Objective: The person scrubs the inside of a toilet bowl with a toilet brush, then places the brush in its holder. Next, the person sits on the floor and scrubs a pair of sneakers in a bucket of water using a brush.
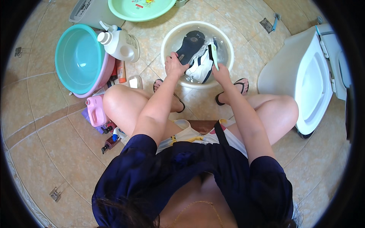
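A white plastic basin (231, 54) with water stands on the floor before me. In it lie a shoe with its dark sole (191, 44) turned up and, beside it, a white shoe with dark stripes (199, 67). My left hand (175, 67) is on the heel end of the dark-soled shoe, fingers at its left edge and thumb towards the white shoe. In my right hand (221, 73) is the handle of a pale green scrub brush (215, 55). Its dark bristles face left, over or against the right side of the white shoe; exact contact cannot be told.
Left of the basin are a white detergent jug (122, 47), a turquoise basin (79, 59) stacked in a pink one, and a pink jug (96, 111) near several bottles. A green basin (142, 14) is beyond. A toilet (299, 79) stands at right, a floor drain (266, 25) behind it.
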Motion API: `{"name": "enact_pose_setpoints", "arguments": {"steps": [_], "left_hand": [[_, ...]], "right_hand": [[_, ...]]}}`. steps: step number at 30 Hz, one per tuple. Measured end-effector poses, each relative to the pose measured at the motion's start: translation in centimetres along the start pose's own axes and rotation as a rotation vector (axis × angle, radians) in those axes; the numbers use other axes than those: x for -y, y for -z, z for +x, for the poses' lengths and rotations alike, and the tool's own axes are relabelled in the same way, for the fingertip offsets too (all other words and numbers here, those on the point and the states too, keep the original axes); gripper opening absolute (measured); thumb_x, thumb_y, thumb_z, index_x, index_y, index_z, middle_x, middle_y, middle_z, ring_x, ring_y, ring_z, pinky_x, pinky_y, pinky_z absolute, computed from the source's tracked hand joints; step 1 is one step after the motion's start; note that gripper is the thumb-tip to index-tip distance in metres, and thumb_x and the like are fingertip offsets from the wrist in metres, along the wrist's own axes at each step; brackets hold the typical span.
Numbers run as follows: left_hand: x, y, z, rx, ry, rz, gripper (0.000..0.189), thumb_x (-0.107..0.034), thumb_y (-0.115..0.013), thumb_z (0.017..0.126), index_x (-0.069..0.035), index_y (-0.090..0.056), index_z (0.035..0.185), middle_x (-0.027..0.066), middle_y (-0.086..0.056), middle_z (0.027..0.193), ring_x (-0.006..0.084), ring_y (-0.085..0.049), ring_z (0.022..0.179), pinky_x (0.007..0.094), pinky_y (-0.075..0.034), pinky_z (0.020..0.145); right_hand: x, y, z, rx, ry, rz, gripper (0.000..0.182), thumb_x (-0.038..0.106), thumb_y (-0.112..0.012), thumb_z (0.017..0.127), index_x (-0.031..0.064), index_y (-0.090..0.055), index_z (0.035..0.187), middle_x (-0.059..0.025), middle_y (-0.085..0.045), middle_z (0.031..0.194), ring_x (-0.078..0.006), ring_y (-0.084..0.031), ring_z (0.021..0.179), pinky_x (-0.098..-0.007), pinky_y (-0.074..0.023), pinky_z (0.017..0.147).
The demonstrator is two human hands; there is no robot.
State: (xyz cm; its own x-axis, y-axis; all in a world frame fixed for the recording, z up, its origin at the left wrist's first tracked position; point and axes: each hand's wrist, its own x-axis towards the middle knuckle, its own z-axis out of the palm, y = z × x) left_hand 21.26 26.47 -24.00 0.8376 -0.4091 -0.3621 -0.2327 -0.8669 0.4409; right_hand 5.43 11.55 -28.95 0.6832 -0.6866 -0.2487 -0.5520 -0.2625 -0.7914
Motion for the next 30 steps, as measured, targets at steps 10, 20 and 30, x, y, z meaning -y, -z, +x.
{"name": "enact_pose_setpoints", "arguments": {"steps": [10,20,30], "left_hand": [[-1.4,3.2,0.2,-0.162,0.144,-0.183,0.081,-0.052,-0.073,0.061,-0.003,-0.043,0.118,0.0212,-0.057,0.111,0.0345,-0.057,0.104,0.0400,-0.045,0.089],[3.5,2.0,3.2,-0.037,0.352,-0.539,0.083,-0.057,-0.075,0.062,0.009,-0.052,0.106,0.0185,-0.063,0.091,0.0245,-0.065,0.072,0.0314,-0.053,0.053],[4.5,3.1,1.2,0.386,0.492,-1.043,0.063,-0.058,-0.052,0.084,-0.008,-0.050,0.122,0.0139,-0.063,0.097,0.0242,-0.064,0.072,0.0319,-0.058,0.057]], "right_hand": [[0.6,-0.1,0.0,-0.079,0.023,0.078,0.027,0.025,-0.057,0.082,-0.0015,-0.061,0.088,-0.0229,-0.063,0.077,-0.0396,-0.062,0.076,-0.0437,-0.0480,0.071],[2.1,1.0,-0.8,0.093,-0.155,0.002,0.028,0.023,-0.052,0.084,-0.0025,-0.062,0.088,-0.0213,-0.065,0.076,-0.0366,-0.064,0.076,-0.0438,-0.0490,0.072],[-2.7,1.5,-0.2,0.119,-0.288,-0.271,0.025,0.017,-0.050,0.082,-0.0028,-0.062,0.091,-0.0252,-0.063,0.092,-0.0408,-0.060,0.090,-0.0462,-0.0485,0.078]]}}
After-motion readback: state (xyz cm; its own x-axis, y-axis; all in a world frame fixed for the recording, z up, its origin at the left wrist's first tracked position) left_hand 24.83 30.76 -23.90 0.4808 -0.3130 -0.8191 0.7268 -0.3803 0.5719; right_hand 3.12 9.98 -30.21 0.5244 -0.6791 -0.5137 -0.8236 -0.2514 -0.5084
